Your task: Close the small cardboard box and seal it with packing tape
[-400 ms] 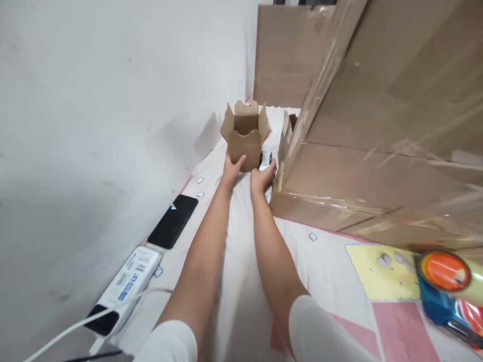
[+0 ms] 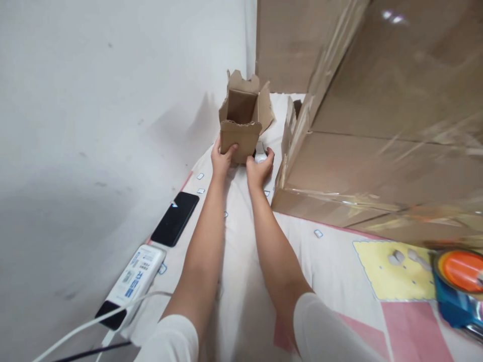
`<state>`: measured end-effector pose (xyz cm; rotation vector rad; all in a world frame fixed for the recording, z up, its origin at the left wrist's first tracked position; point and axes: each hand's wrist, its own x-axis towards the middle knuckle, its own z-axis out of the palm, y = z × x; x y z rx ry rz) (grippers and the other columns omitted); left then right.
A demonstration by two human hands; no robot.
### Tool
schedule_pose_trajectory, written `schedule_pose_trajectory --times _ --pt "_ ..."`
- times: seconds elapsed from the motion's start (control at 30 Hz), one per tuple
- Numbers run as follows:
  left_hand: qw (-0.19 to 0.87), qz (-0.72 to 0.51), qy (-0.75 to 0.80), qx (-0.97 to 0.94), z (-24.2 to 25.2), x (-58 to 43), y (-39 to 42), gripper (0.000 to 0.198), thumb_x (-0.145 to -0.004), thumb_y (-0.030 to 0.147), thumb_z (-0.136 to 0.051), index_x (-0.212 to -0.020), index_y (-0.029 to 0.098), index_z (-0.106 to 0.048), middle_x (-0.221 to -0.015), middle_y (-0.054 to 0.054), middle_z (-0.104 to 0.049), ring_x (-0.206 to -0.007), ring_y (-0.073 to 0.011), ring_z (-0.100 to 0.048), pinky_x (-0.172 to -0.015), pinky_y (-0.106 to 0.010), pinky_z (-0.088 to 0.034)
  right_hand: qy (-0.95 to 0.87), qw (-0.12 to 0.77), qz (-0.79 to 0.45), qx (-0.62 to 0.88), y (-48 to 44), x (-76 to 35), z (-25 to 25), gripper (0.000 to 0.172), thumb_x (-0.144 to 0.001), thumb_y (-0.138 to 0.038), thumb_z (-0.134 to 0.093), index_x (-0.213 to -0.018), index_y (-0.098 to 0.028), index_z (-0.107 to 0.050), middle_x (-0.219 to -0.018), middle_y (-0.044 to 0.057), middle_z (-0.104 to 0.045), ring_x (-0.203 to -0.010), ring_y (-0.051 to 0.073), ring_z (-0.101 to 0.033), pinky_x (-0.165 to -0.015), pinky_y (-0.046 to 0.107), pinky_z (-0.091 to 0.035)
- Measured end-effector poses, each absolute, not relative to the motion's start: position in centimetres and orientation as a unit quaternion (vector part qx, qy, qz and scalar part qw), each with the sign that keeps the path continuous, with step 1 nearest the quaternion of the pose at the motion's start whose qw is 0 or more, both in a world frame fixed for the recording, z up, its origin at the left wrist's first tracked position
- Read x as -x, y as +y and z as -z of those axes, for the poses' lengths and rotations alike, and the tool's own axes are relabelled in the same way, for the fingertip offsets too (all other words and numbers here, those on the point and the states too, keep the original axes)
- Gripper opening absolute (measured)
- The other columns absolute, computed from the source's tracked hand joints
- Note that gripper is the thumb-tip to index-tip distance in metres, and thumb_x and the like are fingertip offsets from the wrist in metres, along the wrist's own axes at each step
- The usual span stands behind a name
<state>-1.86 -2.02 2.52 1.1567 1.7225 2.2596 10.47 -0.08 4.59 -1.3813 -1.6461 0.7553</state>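
Observation:
A small open-topped cardboard box (image 2: 238, 137) stands a bit tilted beyond my arms, its flaps spread. My left hand (image 2: 222, 160) grips its lower left side, thumb across the front face. At the box's lower right, my right hand (image 2: 259, 172) is curled round a small white object (image 2: 260, 152); its kind is not clear because the fingers cover part of it. The right hand's thumb side is close to the box, and I cannot tell whether it touches. The inside of the box looks brown and shaded, and its bottom is hidden.
Large taped cardboard boxes (image 2: 377, 166) rise on the right, with another cardboard panel (image 2: 287, 45) behind. Along the white wall (image 2: 94, 100) lie a black phone (image 2: 175, 219) and a white power strip (image 2: 134, 276) with a cable. A tape roll (image 2: 460, 270) rests at right on the patterned sheet (image 2: 335, 271).
The small box has tipped and turned slightly, with its flaps standing differently. Both hands have shifted a little up and left in view. The white object in my right hand has turned.

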Motion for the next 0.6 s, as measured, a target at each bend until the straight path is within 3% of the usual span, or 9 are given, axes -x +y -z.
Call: schedule_pose_trajectory --times 0.17,0.3,0.47,0.6 --pt "-0.016 -0.742 0.572 -0.349 -5.8 2.4 -3.4 0.069 -0.069 0.071 -0.075 -0.11 0.015 -0.067 -0.104 -0.01 -0.073 -0.105 -0.0272 -0.069 -0.092 -0.038 -0.055 -0.669 0.469 -0.289 0.499 -2.0 -10.2 -7.3 0.061 -0.081 -0.023 -0.043 -0.141 -0.01 -0.044 -0.141 0.017 -0.053 -0.136 0.026 -0.048 -0.116 0.042 -0.035" --pt "-0.075 -0.756 0.567 -0.319 -9.8 1.9 -4.8 0.073 -0.073 0.078 -0.066 -0.113 0.016 -0.064 -0.111 -0.011 -0.071 -0.11 -0.0258 -0.068 -0.096 -0.037 -0.055 -0.674 0.546 -0.273 0.416 -3.4 -10.8 -10.9 0.06 -0.081 -0.023 -0.043 -0.139 -0.012 -0.047 -0.143 0.015 -0.051 -0.142 0.024 -0.042 -0.12 0.042 -0.03" --pt "-0.137 -0.784 0.519 -0.312 -17.2 -2.0 -10.1 0.073 -0.07 0.075 -0.071 -0.111 0.016 -0.065 -0.108 -0.013 -0.073 -0.1 -0.0264 -0.071 -0.088 -0.039 -0.059 -0.642 0.656 -0.278 0.283 -7.2 -14.3 -16.3 0.05 -0.078 -0.024 -0.051 -0.129 -0.021 -0.055 -0.131 0.016 -0.058 -0.132 0.03 -0.052 -0.113 0.051 -0.04" --pt "-0.156 -0.806 0.498 -0.28 -20.3 -5.2 -17.0 0.053 -0.074 0.061 -0.076 -0.104 0.019 -0.069 -0.103 -0.01 -0.076 -0.096 -0.0267 -0.072 -0.089 -0.041 -0.059 -0.634 0.698 -0.274 0.191 -12.2 -18.0 -18.7 0.047 -0.075 -0.025 -0.064 -0.121 -0.028 -0.057 -0.129 0.017 -0.056 -0.123 0.036 -0.056 -0.104 0.061 -0.046"
